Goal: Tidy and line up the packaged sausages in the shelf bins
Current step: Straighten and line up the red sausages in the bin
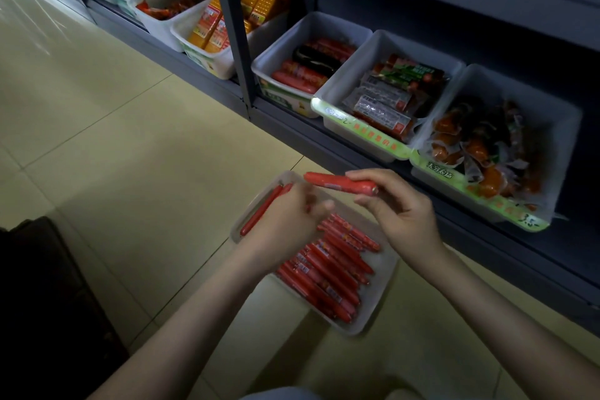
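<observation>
Closest in, a white tray is sitting on the floor in front of the person. A pile of thin red sausages is lying in it, mostly pointing the same way, with some crossing over others. Two more long sausages are lying along the tray's left wall. The left hand is hanging over that side, just beside them, but it is blurry, so nobody can tell if its grip is closed on one or loose. Just above the tray's far end, the right hand is holding one sausage up in the air. Its grip is pinching the right end between thumb and fingers, and the rest is sticking out to the left without drooping, so the sausage is looking fairly stiff and probably light. Its shiny plastic skin is likely making it slippery, so a soft pinch nearer the middle is looking safer than one at the tip, and squeezing hard could be bending or splitting it. Farther away, the shelf is carrying white bins in a row: a left bin with fat red and dark sausages, a middle bin with flat packs lying crooked, and a right bin with a messy heap of orange packs.
</observation>
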Motion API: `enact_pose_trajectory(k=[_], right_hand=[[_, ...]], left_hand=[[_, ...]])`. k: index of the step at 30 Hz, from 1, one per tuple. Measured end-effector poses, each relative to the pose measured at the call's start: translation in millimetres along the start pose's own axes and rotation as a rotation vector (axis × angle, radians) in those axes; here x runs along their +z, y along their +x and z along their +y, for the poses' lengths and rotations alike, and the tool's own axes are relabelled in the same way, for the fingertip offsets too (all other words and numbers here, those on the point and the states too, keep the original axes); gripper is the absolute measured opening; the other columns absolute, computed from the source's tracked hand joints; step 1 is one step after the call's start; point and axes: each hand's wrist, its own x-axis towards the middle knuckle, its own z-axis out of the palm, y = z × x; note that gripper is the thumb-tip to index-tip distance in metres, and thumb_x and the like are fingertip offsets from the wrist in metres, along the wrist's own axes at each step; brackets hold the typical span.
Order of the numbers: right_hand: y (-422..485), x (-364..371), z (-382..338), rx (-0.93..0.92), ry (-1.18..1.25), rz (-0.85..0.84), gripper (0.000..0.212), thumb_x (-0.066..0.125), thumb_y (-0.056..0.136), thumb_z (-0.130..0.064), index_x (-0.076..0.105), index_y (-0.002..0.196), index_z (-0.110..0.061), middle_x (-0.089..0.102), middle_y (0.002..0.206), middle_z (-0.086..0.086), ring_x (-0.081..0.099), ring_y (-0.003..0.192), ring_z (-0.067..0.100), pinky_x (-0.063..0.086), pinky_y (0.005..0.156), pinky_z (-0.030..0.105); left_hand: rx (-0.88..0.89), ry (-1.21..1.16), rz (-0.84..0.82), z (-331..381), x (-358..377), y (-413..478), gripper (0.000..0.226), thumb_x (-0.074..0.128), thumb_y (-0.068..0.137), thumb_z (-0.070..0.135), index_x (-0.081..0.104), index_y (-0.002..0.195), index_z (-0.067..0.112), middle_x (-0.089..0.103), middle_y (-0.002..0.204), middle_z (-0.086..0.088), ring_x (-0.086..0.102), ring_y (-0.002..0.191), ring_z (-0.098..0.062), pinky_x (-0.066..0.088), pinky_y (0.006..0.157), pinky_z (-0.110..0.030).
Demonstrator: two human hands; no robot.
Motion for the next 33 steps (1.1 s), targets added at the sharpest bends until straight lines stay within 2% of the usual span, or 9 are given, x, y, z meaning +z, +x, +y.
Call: enact_pose_trajectory(k=[3, 6, 8, 11, 13, 18, 24, 27, 33], right_hand=[[4, 1, -2, 0.090, 0.034, 0.071, 0.023, 0.061, 0.087, -0.030, 0.063, 0.110, -0.028, 0.067, 0.105, -0.002, 0.064, 0.099, 0.015, 0.053, 0.088, 0.040], [6, 9, -10, 0.080, 0.063, 0.042, 0.024, 0.063, 0.085, -0.029, 0.063, 0.109, -0.031, 0.067, 0.100, -0.003, 0.065, 0.096, 0.016, 0.053, 0.087, 0.035], [5, 14, -13, 0.054, 0.077, 0.031, 0.025, 0.064, 0.084, -0.027, 0.063, 0.109, -0.028, 0.065, 0.100, -0.002, 0.064, 0.096, 0.017, 0.052, 0.087, 0.033], [7, 17, -15, -0.003, 0.090, 0.050, 0.025, 0.068, 0.083, -0.020, 0.062, 0.107, -0.022, 0.064, 0.101, 0.000, 0.062, 0.097, 0.013, 0.050, 0.087, 0.027], [8, 18, -15, -0.005, 0.115, 0.042, 0.028, 0.070, 0.080, -0.019, 0.060, 0.106, -0.024, 0.063, 0.099, -0.004, 0.062, 0.096, 0.010, 0.049, 0.087, 0.025], [10, 25, -13, -0.027, 0.151, 0.007, 0.029, 0.073, 0.079, -0.016, 0.059, 0.104, -0.021, 0.061, 0.096, 0.000, 0.062, 0.093, 0.015, 0.051, 0.084, 0.031], [17, 29, -10, 0.117, 0.282, 0.039, 0.032, 0.077, 0.074, -0.010, 0.061, 0.092, -0.030, 0.066, 0.094, -0.004, 0.065, 0.094, 0.016, 0.052, 0.085, 0.028], [24, 29, 23, 0.433, 0.300, -0.048, 0.043, 0.074, 0.078, -0.003, 0.057, 0.105, -0.031, 0.064, 0.109, -0.008, 0.060, 0.108, 0.005, 0.051, 0.091, 0.025], [-5, 43, 130, 0.674, -0.443, -0.507, 0.052, 0.061, 0.090, -0.011, 0.042, 0.139, -0.016, 0.049, 0.130, 0.003, 0.047, 0.122, 0.015, 0.038, 0.101, 0.027]], left_hand=[[0.151, 0.392, 0.127, -5, 7, 1, 0.086, 0.064, 0.087, 0.034, 0.008, 0.151, 0.020, 0.039, 0.146, -0.002, 0.040, 0.130, -0.016, 0.027, 0.099, -0.018], [0.444, 0.480, 0.209, -10, 14, 6, 0.049, 0.064, 0.088, 0.029, 0.046, 0.133, 0.020, 0.062, 0.109, 0.003, 0.057, 0.104, -0.011, 0.033, 0.076, -0.009], [0.564, 0.454, 0.254, -12, 13, 8, 0.016, 0.062, 0.088, 0.022, 0.061, 0.102, 0.014, 0.053, 0.077, 0.013, 0.056, 0.078, -0.003, 0.034, 0.064, -0.006], [0.627, 0.393, 0.211, -14, 11, 10, 0.015, 0.059, 0.088, 0.017, 0.064, 0.099, 0.008, 0.049, 0.075, 0.020, 0.049, 0.072, 0.015, 0.034, 0.065, 0.000], [0.657, 0.375, 0.192, -16, 8, 11, 0.019, 0.058, 0.089, 0.019, 0.065, 0.101, 0.006, 0.051, 0.075, 0.020, 0.049, 0.071, 0.021, 0.035, 0.064, 0.000], [0.677, 0.338, 0.146, -22, 4, 15, 0.038, 0.045, 0.092, 0.037, 0.065, 0.105, 0.007, 0.069, 0.090, -0.003, 0.061, 0.079, -0.006, 0.047, 0.068, -0.024], [0.630, 0.425, 0.187, -31, 0, 23, 0.021, 0.054, 0.094, 0.024, 0.062, 0.103, 0.007, 0.068, 0.088, -0.004, 0.057, 0.083, -0.008, 0.040, 0.069, -0.009], [0.257, 0.715, 0.243, -54, -3, 44, 0.032, 0.047, 0.098, 0.031, 0.051, 0.123, 0.012, 0.064, 0.112, -0.007, 0.059, 0.101, -0.020, 0.044, 0.076, -0.023], [-0.040, 1.099, 0.185, -128, -20, 98, 0.028, 0.037, 0.100, 0.018, 0.047, 0.125, 0.011, 0.054, 0.128, -0.011, 0.062, 0.100, -0.029, 0.050, 0.077, -0.038]])
